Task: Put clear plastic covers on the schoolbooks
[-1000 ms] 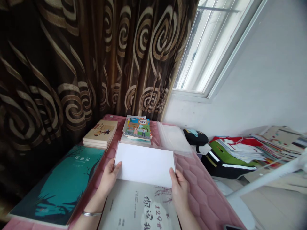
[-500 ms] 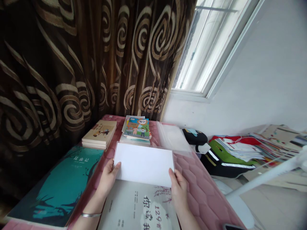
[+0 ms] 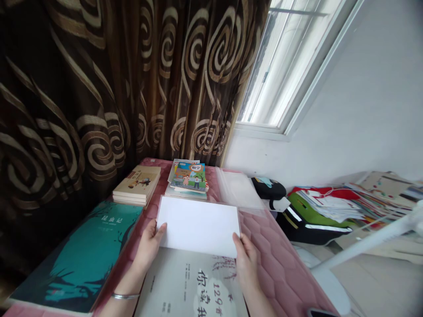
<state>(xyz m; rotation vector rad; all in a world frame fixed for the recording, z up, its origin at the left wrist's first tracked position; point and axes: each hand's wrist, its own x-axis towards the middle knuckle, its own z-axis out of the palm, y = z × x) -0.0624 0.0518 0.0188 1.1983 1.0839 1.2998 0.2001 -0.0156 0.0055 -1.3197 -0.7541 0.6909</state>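
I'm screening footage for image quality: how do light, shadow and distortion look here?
Head view: the window washes out near-white; head view: the swirl-patterned curtain sinks into dark shadow at far left; head view: the held white sheet looks almost evenly bright; head view: the window frame slants, perhaps from head tilt or the lens.

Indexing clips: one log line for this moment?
left hand: holding white sheet | right hand: holding white sheet | grey book: lettering visible

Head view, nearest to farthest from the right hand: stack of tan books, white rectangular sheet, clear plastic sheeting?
1. White rectangular sheet: held at its right edge by the right hand.
2. Clear plastic sheeting: ahead, beyond the hand.
3. Stack of tan books: ahead, far over to the left.
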